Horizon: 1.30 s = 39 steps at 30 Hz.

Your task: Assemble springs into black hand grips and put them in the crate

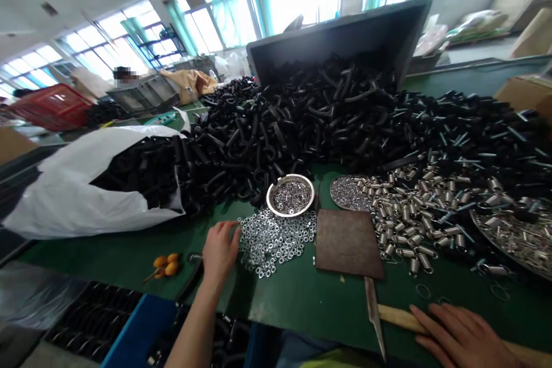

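My left hand (219,250) rests on the green table (129,253) with its fingers curled at the left edge of a loose pile of small metal washers (276,238). My right hand (463,336) lies flat and open on a long wooden handle (399,317) at the table's front edge, beside a thin metal blade (373,313). A round metal bowl (290,195) of washers stands behind the pile. A dark rectangular plate (347,241) lies between my hands.
A huge heap of black curved tubes (328,121) spills from a tipped grey crate (345,37) and a white bag (77,184). Metal springs (422,207) cover the right side. Small orange fruits (166,265) lie at left. A person sits far left.
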### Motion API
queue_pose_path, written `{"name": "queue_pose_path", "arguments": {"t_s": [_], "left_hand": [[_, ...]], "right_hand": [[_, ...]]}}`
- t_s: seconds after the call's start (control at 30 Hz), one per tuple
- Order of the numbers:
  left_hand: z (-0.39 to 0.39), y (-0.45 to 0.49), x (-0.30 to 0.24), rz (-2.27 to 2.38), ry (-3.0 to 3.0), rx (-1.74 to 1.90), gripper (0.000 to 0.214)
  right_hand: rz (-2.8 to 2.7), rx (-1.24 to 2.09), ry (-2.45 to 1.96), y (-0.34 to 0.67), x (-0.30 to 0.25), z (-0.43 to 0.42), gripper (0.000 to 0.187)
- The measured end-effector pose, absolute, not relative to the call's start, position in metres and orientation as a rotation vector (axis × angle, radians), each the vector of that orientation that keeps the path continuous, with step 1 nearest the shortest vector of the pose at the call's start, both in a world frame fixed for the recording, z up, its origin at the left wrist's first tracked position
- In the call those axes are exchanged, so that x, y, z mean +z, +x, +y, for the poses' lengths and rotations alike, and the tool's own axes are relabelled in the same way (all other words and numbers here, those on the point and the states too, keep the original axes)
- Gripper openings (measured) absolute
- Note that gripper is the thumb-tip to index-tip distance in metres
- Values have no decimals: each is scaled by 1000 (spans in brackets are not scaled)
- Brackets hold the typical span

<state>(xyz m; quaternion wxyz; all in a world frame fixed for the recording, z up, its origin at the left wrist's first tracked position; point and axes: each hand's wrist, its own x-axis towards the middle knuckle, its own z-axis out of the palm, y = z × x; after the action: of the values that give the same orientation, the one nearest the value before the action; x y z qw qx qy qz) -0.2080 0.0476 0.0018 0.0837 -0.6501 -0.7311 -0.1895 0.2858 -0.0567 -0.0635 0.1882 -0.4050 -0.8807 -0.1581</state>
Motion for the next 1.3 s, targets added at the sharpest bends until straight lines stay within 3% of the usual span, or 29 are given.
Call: {"name": "queue_pose_path", "arguments": {"t_s": [0.13,0.3,0.53,0.63,0.7,0.87,1.03,1.1,1.2,1.3], "left_hand": [[143,-120,22,-1960,-2249,-566,25],[244,-55,38,-2217,-2133,-242,26],[286,-51,27,-2465,-2017,-128,25],[280,-54,30,-2425,-2083,-184,29],[271,-54,35,-2288,-2178,-406,29],[224,-50,57,-1971,-2168,-1522,23],[139,-58,68,-2101,-2178,-2553,20],[106,-69,60,-2237,-2016,-2778,20],[63,-91,36,-2554,-1838,-2673,21],[31,-108,9,-2875,-1978,-2007,20]], "right_hand": [[-2449,-453,-1130,274,-52,-43,33],[-2359,-388,-1165,262,-43,-29,29],[-2245,-150,-1342,258,-21,-24,26],[-2225,-69,-1429,265,-15,-17,24],[-2187,-21,-1541,270,-14,-10,24],[-2021,77,-1964,279,-21,0,16],[-1986,169,-2165,280,-33,3,23],[-1960,191,-2165,282,-35,5,25],[-1865,206,-2132,287,-36,9,27],[-1731,268,-2071,291,-31,11,26]]}}
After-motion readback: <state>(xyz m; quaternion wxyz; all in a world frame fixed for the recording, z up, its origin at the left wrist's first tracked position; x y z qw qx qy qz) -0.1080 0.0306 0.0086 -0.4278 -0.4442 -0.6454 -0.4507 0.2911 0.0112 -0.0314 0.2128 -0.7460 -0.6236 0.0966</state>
